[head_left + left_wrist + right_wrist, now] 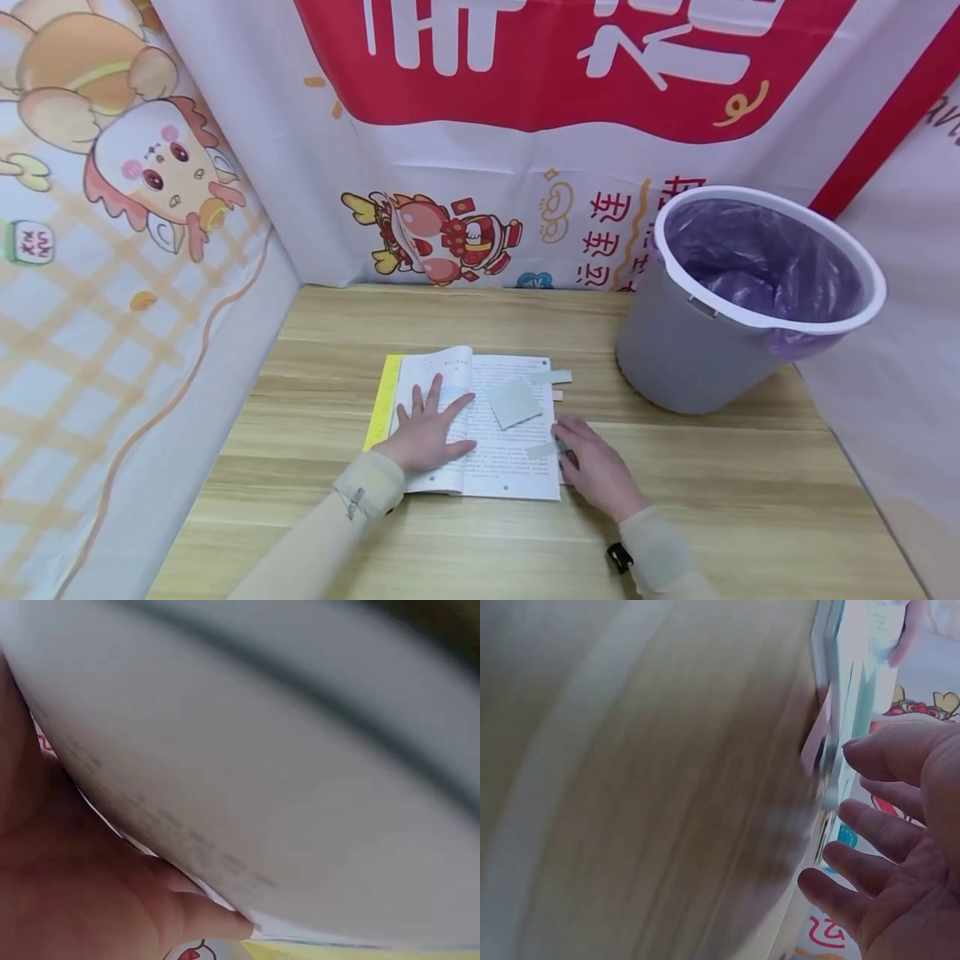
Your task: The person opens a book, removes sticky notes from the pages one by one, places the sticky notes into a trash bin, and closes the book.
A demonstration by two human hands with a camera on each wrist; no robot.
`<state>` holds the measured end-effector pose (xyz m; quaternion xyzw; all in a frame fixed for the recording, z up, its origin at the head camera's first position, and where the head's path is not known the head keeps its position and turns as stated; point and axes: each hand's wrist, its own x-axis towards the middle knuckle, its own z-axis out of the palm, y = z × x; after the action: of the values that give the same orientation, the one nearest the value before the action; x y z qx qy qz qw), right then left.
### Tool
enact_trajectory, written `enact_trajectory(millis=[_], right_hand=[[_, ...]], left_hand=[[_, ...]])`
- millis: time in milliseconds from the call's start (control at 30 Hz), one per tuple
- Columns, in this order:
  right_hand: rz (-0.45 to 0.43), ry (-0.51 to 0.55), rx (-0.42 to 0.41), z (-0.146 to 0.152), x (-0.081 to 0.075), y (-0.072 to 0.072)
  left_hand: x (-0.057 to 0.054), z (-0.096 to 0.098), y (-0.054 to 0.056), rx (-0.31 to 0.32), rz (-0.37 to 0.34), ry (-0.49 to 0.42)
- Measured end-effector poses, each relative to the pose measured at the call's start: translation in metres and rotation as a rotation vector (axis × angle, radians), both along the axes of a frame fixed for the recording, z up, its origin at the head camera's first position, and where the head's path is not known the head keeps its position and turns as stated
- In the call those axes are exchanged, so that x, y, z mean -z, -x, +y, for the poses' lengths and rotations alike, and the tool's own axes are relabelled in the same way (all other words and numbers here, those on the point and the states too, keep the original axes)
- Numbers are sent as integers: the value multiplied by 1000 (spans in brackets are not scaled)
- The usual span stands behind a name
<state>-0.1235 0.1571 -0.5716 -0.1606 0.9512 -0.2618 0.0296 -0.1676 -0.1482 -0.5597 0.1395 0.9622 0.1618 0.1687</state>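
An open book (495,487) lies on the table with a yellow strip (382,400) along its left side. My left hand (427,433) rests on the left page, fingers spread, with the thumb pointing towards the fold. On the right page lies a pale green square sticky note (515,403), turned at an angle. Pale green index tabs stick out past the right edge, an upper tab (552,377) and a lower tab (547,449). My right hand (596,467) is at that edge by the lower tab, thumb and fingers apart in the right wrist view (907,825).
A grey wastebasket (675,350) with a white rim and purple liner stands at the back right. Small pink tabs, one a pink tab (557,396), show at the book's right edge. Printed cloth hangs (480,167) behind the wooden table (450,317) and at both sides.
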Motion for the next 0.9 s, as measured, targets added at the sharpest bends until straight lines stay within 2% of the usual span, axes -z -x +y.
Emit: enact_trajectory(millis=[233,367,500,667,900], right_hand=[[67,-98,-64,7,2,10],[107,-108,-88,8,2,12],[122,-103,-86,7,0,14],[124,-105,-66,5,-1,15],[198,-114,-90,5,1,15]], left_hand=[[9,4,-1,-16,20,21],[13,7,-1,-18,19,36],[12,9,-1,-19,0,58],[8,11,-3,-28,-17,40],[7,11,-5,-32,-16,56]])
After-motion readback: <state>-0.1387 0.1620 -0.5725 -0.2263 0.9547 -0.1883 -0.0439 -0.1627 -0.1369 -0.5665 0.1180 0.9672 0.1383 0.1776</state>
